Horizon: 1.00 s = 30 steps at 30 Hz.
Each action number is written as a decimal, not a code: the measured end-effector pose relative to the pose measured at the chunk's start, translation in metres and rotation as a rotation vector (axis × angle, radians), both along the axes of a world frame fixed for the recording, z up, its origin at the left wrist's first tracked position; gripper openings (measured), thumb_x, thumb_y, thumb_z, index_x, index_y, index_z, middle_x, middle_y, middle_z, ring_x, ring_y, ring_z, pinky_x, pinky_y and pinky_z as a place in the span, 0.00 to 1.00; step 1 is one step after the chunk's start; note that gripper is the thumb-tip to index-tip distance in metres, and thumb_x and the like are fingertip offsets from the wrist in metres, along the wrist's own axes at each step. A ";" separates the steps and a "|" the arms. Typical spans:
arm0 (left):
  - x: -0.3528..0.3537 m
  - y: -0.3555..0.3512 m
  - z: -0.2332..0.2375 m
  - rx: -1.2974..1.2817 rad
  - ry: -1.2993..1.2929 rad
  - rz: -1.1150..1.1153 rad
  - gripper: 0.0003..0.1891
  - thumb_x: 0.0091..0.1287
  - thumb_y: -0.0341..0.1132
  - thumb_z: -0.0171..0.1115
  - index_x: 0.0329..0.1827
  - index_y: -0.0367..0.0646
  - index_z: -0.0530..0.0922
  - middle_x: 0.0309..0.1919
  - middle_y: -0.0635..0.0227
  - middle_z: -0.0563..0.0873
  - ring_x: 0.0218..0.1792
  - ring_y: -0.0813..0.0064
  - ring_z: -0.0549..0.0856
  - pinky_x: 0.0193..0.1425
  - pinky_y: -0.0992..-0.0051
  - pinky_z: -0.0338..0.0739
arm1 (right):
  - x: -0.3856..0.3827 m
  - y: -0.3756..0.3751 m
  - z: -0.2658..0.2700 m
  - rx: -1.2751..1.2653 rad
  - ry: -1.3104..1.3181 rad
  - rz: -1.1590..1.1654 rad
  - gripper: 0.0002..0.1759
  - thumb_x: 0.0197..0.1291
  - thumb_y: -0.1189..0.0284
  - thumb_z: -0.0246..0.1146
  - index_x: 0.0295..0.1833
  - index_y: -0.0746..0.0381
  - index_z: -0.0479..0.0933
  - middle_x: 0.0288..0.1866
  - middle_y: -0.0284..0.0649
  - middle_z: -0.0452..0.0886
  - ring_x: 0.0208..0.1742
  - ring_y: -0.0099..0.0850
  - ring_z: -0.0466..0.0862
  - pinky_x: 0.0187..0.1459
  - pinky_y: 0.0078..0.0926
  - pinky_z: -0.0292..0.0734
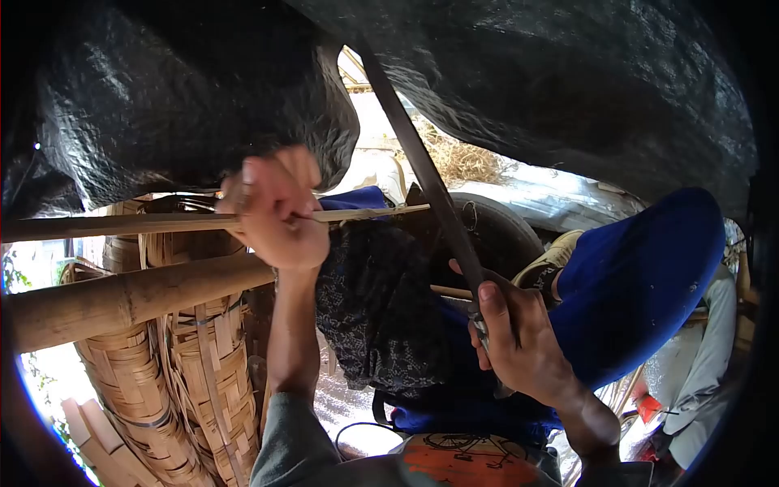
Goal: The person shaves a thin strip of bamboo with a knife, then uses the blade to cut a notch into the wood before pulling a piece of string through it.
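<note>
A thin bamboo strip (138, 226) runs in from the left edge, and my left hand (284, 211) is closed around it; its tip extends past my fingers to the blade. My right hand (519, 337) grips the handle of a long dark blade (418, 154), which points up and away to the left. The strip's tip lies close to the blade's middle; whether they touch is unclear. A dark patterned cloth (381, 308) lies over my lap beneath the strip, beside blue trousers (641, 284).
A thick bamboo pole (138, 300) juts in from the left, above tall woven baskets (211, 381). Black plastic sheeting (568, 89) hangs low overhead. Behind the blade is a dark round container (503, 231). Another person's grey-clad leg (710, 357) is at the right.
</note>
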State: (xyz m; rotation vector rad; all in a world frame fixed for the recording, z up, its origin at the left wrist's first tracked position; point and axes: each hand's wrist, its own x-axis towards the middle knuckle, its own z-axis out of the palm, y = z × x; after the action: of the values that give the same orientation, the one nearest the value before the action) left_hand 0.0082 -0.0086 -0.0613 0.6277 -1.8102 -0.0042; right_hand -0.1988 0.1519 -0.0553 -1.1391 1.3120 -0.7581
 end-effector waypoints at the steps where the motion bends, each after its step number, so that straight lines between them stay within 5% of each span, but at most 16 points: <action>1: -0.002 -0.001 0.015 -0.003 -0.006 0.009 0.08 0.61 0.23 0.41 0.23 0.39 0.60 0.10 0.72 0.57 0.11 0.82 0.57 0.14 0.79 0.49 | 0.000 -0.002 0.001 -0.003 -0.006 0.009 0.19 0.69 0.67 0.47 0.58 0.68 0.68 0.19 0.32 0.73 0.19 0.21 0.72 0.32 0.25 0.70; 3: -0.005 -0.004 0.037 0.392 0.432 -0.431 0.16 0.65 0.29 0.39 0.16 0.42 0.56 0.09 0.71 0.55 0.09 0.83 0.55 0.14 0.79 0.49 | -0.001 -0.003 0.003 0.288 -0.148 -0.032 0.19 0.70 0.66 0.46 0.57 0.68 0.68 0.18 0.32 0.70 0.17 0.19 0.71 0.27 0.20 0.71; 7: -0.010 0.000 0.033 0.535 0.468 -0.347 0.23 0.70 0.39 0.38 0.12 0.49 0.55 0.08 0.74 0.55 0.13 0.83 0.53 0.18 0.81 0.47 | -0.006 0.001 -0.002 0.282 -0.208 -0.008 0.20 0.70 0.65 0.45 0.57 0.69 0.68 0.19 0.33 0.70 0.15 0.18 0.70 0.22 0.16 0.71; 10: -0.012 -0.004 0.023 0.515 0.440 -0.324 0.23 0.70 0.40 0.38 0.12 0.49 0.54 0.08 0.75 0.54 0.13 0.83 0.54 0.19 0.80 0.47 | -0.010 0.009 -0.013 0.283 -0.113 0.004 0.19 0.69 0.69 0.48 0.59 0.69 0.66 0.32 0.39 0.76 0.19 0.19 0.72 0.30 0.23 0.73; 12: -0.016 -0.007 0.022 0.511 0.449 -0.300 0.23 0.70 0.40 0.38 0.13 0.49 0.54 0.09 0.75 0.54 0.13 0.83 0.54 0.19 0.80 0.47 | -0.013 0.018 -0.027 -0.115 0.101 0.186 0.20 0.67 0.74 0.50 0.63 0.68 0.63 0.48 0.46 0.73 0.26 0.21 0.74 0.41 0.31 0.72; 15: -0.021 -0.009 0.017 0.474 0.426 -0.223 0.23 0.71 0.40 0.38 0.13 0.49 0.53 0.09 0.74 0.55 0.13 0.83 0.55 0.19 0.80 0.47 | -0.015 0.017 -0.032 -0.045 0.091 0.288 0.24 0.62 0.78 0.54 0.63 0.71 0.60 0.56 0.50 0.68 0.35 0.26 0.74 0.47 0.37 0.68; 19: -0.020 -0.010 -0.008 0.525 0.410 -0.215 0.24 0.72 0.39 0.39 0.13 0.48 0.52 0.09 0.74 0.56 0.11 0.84 0.53 0.16 0.80 0.47 | -0.010 0.025 -0.055 -0.364 0.329 0.367 0.25 0.60 0.78 0.56 0.61 0.77 0.60 0.56 0.52 0.69 0.41 0.31 0.74 0.47 0.37 0.69; 21: -0.022 -0.011 -0.010 0.403 0.485 0.015 0.26 0.72 0.38 0.41 0.11 0.45 0.52 0.07 0.74 0.56 0.10 0.84 0.55 0.15 0.80 0.48 | -0.007 0.025 -0.054 -0.700 0.584 0.349 0.26 0.59 0.78 0.56 0.59 0.81 0.59 0.57 0.53 0.69 0.45 0.35 0.73 0.47 0.37 0.70; 24: -0.030 -0.016 -0.009 0.402 0.495 0.147 0.26 0.72 0.41 0.42 0.11 0.46 0.52 0.07 0.75 0.57 0.10 0.86 0.55 0.16 0.81 0.46 | -0.006 0.021 -0.051 -0.515 0.428 0.384 0.23 0.61 0.76 0.54 0.58 0.80 0.61 0.55 0.53 0.70 0.44 0.35 0.75 0.44 0.37 0.72; 28: -0.031 -0.019 -0.011 0.368 0.478 0.224 0.27 0.72 0.44 0.44 0.11 0.47 0.53 0.07 0.76 0.57 0.10 0.87 0.54 0.15 0.81 0.44 | -0.007 -0.003 -0.032 -0.583 0.492 0.426 0.21 0.63 0.75 0.52 0.56 0.80 0.63 0.55 0.53 0.70 0.44 0.37 0.75 0.41 0.38 0.73; 30: -0.031 -0.020 -0.013 0.386 0.512 0.237 0.27 0.72 0.44 0.44 0.11 0.47 0.53 0.07 0.77 0.57 0.10 0.87 0.54 0.15 0.81 0.44 | -0.003 -0.017 -0.018 0.179 -0.152 0.180 0.19 0.64 0.74 0.51 0.55 0.78 0.65 0.45 0.48 0.75 0.39 0.34 0.77 0.38 0.36 0.72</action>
State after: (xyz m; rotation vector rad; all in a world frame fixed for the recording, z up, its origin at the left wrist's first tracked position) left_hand -0.0232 -0.0282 -0.0747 1.0099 -1.2372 -0.3319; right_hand -0.2017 0.1345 -0.0734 -1.0199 1.1106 -0.5710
